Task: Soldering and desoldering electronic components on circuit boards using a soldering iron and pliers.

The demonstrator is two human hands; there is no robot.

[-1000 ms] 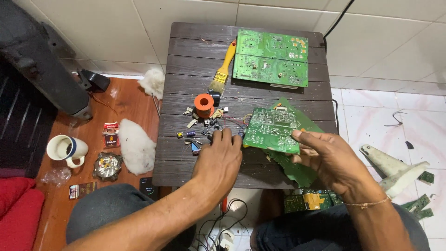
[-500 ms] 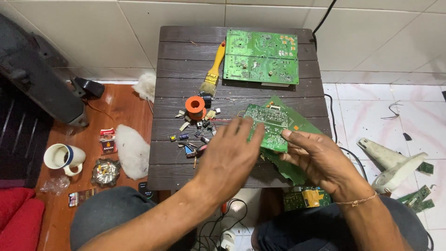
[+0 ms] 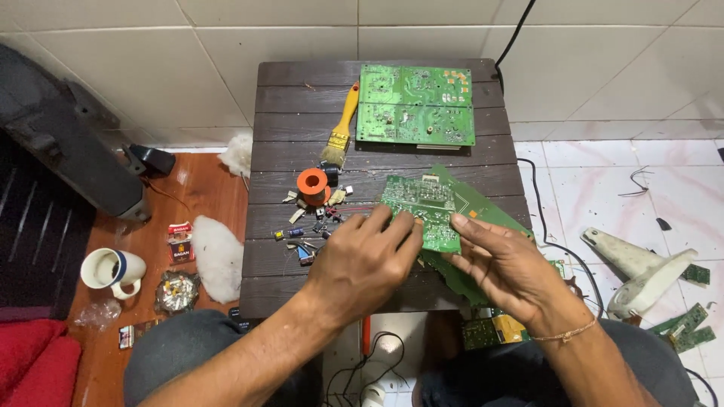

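Two hands' fingers point(image 3: 400, 226) clamped on tilted green circuit board point(image 3: 422, 202), long axis upper-left to lower-right.

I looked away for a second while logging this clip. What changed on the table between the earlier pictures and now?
The left hand left the pile of small loose parts and moved right onto the near edge of the green circuit board, so both hands now grip it. The right hand kept its hold throughout. The orange spool, yellow brush and far circuit boards stayed put.

Home repair corner: circuit boards point(image 3: 415, 104), tiled floor point(image 3: 603, 173)
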